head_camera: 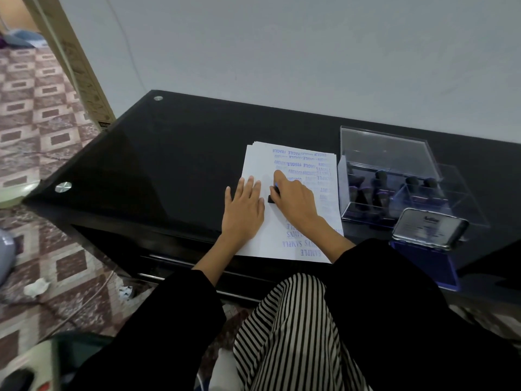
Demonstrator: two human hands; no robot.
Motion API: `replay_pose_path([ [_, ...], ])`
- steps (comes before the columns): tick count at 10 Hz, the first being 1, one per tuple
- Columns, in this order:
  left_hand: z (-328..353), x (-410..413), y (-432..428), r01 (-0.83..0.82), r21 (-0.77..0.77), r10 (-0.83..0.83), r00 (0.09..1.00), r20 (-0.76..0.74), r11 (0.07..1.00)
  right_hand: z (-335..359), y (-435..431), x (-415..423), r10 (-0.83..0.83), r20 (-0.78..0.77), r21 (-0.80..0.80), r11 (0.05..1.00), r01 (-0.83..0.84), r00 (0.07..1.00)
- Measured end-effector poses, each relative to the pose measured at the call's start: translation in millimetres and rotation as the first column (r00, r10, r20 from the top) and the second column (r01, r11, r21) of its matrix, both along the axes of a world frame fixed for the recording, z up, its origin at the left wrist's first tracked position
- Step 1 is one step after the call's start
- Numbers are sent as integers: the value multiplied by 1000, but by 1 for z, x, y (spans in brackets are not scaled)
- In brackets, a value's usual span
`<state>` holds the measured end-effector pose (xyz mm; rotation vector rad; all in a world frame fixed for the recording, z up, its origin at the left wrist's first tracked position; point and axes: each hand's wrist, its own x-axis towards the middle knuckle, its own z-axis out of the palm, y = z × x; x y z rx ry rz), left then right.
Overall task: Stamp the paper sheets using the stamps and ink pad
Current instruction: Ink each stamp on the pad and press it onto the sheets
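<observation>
Stamp sits on the top paper sheet, mid-page, under the right hand, whose fingers curl over it and press it down. Left hand lies flat just beside, fingers straight, holding the sheet. Stack of sheets lies on the black glass table. Clear box of stamps to the right; open ink pad near it at the table's front edge.

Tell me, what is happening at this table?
A person is stamping paper. The left hand lies flat on the top sheet. The right hand grips a black stamp and presses it on that sheet, which already bears many blue prints. Beside it stand a clear box of stamps and an open ink pad.
</observation>
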<state>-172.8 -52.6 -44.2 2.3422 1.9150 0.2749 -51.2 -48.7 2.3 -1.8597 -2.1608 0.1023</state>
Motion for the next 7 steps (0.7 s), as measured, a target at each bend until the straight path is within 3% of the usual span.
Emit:
replay_pose_path([
  [5,3,0,-2,-5,-7,5,1000,29,1000,9,2,8,60,10,-70,996,-59,998],
  [7,4,0,-2,-5,2,5,999,36,1000,16,-2,32,-47,-120,21,999,50,992],
])
